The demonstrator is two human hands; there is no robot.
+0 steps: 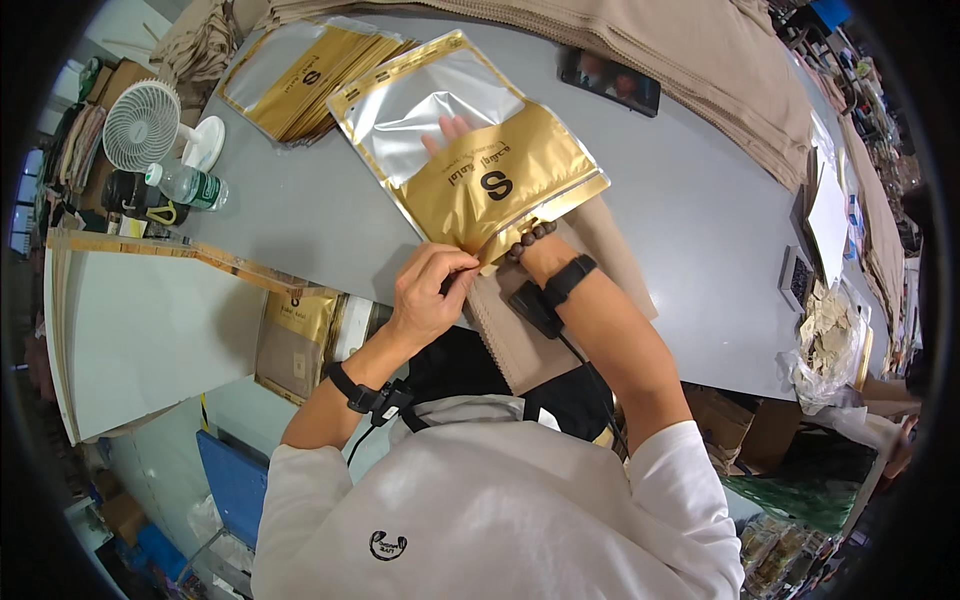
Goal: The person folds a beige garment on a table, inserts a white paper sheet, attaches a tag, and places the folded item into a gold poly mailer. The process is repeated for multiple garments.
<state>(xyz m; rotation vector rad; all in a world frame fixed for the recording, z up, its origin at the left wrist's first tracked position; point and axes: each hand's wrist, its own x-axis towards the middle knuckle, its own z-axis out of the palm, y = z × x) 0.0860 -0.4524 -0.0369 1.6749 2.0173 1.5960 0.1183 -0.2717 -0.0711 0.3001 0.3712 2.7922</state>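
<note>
A gold and silver plastic packaging bag (465, 169) with a clear window and dark printing lies at an angle over the table. My left hand (433, 289) pinches the near corner of its mouth between thumb and fingers. Inside the bag is my right hand (453, 132); its spread fingertips show through the window, while the gold part hides the palm. Under my right forearm, a folded tan cloth (517, 349) extends from beneath the bag and over the table's near edge.
More gold bags (311, 79) are stacked at the far left. A white fan (142, 127) and a water bottle (187, 186) stand left. A phone (609, 81) lies near piled tan fabric (675, 52). Packed bags (296, 345) sit below the table edge. Cables trail from both wrists.
</note>
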